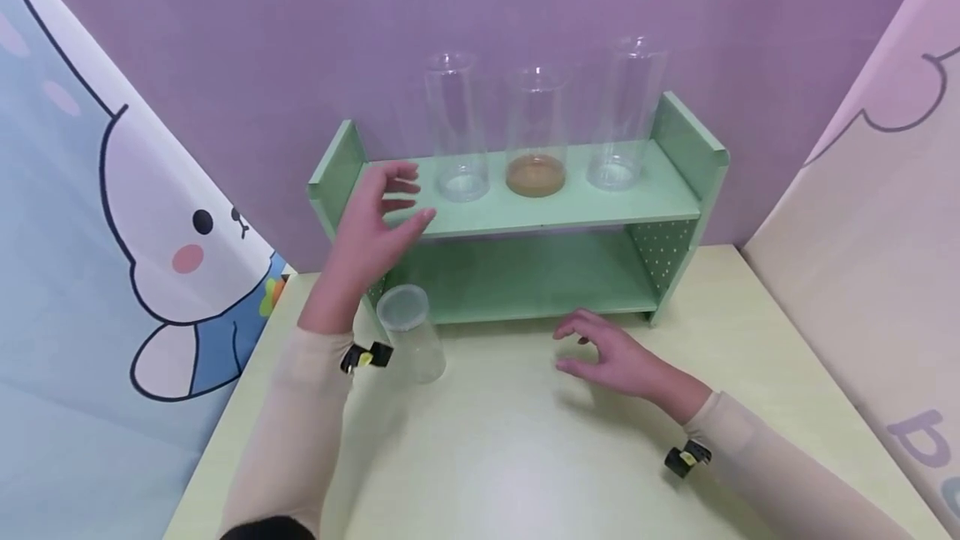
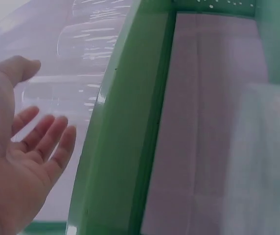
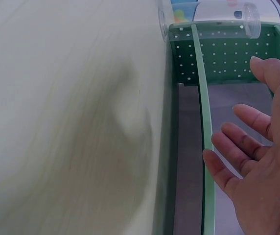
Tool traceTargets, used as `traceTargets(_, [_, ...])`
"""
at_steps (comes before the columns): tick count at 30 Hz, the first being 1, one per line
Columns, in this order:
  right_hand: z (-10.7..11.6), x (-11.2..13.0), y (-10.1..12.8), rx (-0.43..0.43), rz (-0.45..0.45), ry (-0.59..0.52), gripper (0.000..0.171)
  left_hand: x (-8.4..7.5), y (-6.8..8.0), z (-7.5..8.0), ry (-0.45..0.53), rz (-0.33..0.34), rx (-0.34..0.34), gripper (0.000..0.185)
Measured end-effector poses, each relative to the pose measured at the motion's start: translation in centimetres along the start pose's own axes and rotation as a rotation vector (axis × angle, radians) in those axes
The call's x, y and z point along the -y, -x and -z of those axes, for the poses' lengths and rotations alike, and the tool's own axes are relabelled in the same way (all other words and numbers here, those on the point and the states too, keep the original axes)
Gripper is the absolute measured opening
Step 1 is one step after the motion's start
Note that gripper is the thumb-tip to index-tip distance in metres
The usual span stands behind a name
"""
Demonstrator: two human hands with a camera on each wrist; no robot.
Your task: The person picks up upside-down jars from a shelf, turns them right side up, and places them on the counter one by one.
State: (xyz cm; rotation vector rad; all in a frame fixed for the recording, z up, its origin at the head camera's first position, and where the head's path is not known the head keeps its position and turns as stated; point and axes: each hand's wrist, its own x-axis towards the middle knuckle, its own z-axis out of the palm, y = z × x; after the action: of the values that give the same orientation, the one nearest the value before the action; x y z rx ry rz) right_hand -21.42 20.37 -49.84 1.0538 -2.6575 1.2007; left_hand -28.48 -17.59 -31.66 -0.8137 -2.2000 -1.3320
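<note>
My left hand (image 1: 378,227) hovers at the left end of a green shelf's (image 1: 480,219) upper board, thumb and fingers spread and holding nothing. Just right of it a clear plastic cylinder (image 1: 457,127) stands upright. Beside that stands another clear cylinder (image 1: 536,123) with a brown layer (image 1: 536,177) at its bottom, and a third clear cylinder (image 1: 626,119) is farther right. On the table, below my left wrist, stands one more clear cylinder (image 1: 416,344). My right hand (image 1: 611,357) is over the table before the shelf, fingers loosely bent, nothing in it.
The shelf has a lower board (image 1: 525,282) and raised side panels (image 1: 693,140) with small holes. It stands on a pale table (image 1: 510,440) against a purple backdrop (image 1: 300,23). A cartoon-printed cloth (image 1: 67,340) hangs on the left, and a pinkish cloth (image 1: 862,273) on the right.
</note>
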Motion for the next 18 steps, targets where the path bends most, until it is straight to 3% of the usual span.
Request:
traceTargets(8, [0.1, 0.3, 0.0, 0.009, -0.028, 0.000, 0.036, 0.1, -4.9, -1.5, -0.097, 0.104, -0.019, 0.086])
traceTargets(15, [0.1, 0.5, -0.1, 0.011, -0.015, 0.014, 0.036, 0.1, -7.3, -2.1, -0.095, 0.261, 0.011, 0.116])
traceTargets(18, [0.2, 0.6, -0.2, 0.009, -0.010, 0.018, 0.036, 0.0, -7.8, -2.3, -0.079, 0.292, 0.017, 0.125])
